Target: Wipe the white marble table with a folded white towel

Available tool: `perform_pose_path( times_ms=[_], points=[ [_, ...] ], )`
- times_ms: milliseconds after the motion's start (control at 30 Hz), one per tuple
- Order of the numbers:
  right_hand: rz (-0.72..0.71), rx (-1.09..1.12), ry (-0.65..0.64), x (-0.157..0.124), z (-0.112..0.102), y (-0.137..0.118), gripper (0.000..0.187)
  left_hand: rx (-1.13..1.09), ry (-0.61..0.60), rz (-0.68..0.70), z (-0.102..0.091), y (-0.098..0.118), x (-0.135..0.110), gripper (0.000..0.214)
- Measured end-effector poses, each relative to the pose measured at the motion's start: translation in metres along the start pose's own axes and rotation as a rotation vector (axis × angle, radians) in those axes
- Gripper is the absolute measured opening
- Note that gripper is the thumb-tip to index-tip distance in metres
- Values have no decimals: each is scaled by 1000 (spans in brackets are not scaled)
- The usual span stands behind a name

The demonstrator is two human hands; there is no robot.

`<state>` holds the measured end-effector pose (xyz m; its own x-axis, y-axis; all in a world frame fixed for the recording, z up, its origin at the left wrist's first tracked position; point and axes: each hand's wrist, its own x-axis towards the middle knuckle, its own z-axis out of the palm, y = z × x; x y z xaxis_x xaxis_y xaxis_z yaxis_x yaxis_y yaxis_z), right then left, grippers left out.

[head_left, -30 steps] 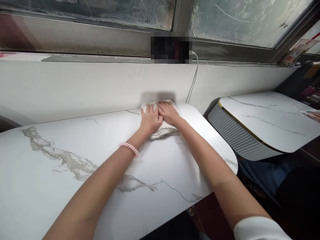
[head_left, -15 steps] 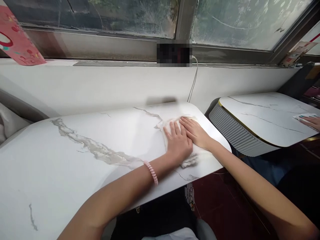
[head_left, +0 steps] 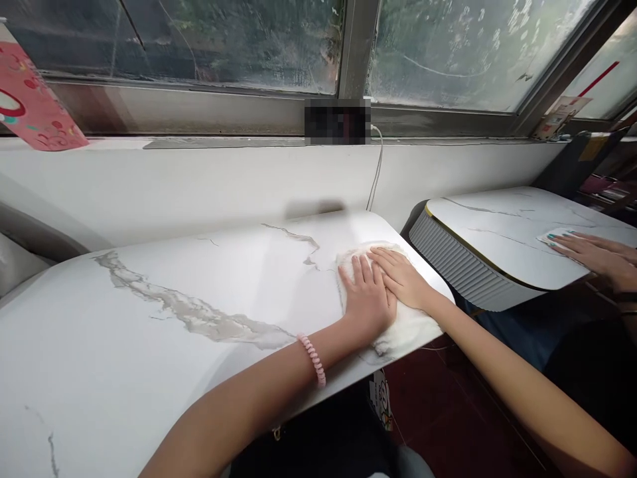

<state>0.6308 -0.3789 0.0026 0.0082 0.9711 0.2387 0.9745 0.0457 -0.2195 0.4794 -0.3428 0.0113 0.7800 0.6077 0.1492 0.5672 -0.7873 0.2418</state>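
Now the left hand (head_left: 369, 303) and right hand (head_left: 405, 282), fingers flat on cloth (head_left: 411, 330), are extending the wipe from wall (head_left: 209, 189) to surface (head_left: 239, 272) edge.

Pale daylight comes through the windows (head_left: 438, 60) beyond the far edge of the table (head_left: 149, 372), keeping its white top bright and washing out the folds of the cloth (head_left: 418, 325) near the right end, while the floor (head_left: 428, 398) past the near edge sinks into dimness. Soft shadow lies below the sill, where coarse pixelation masks a dark object (head_left: 338, 123). Wide-angle distortion stretches the outer parts, though the table's veining stays fairly crisp.
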Motion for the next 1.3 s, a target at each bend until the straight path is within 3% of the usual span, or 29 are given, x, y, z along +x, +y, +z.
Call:
perform_pose_path(
  times_ms=[133, 267, 500, 667, 967, 1300],
  points=[
    [-46, 62, 11, 38, 7, 6, 50, 8, 3, -70, 0, -21, 22, 64],
    [-51, 117, 47, 77, 14, 25, 49, 7, 16, -105, 0, -40, 59, 62],
    [64, 86, 80, 128, 16, 76, 50, -16, 17, -27, 6, -61, 142, 60],
    [76, 109, 103, 153, 17, 101, 46, -24, 61, -31, 11, -67, 175, 58],
    [43, 119, 104, 147, 18, 106, 47, -1, 54, -56, 13, -60, 170, 58],
    [83, 79, 83, 68, 0, 96, 48, -32, 57, -15, 20, -5, 116, 59]
  ],
)
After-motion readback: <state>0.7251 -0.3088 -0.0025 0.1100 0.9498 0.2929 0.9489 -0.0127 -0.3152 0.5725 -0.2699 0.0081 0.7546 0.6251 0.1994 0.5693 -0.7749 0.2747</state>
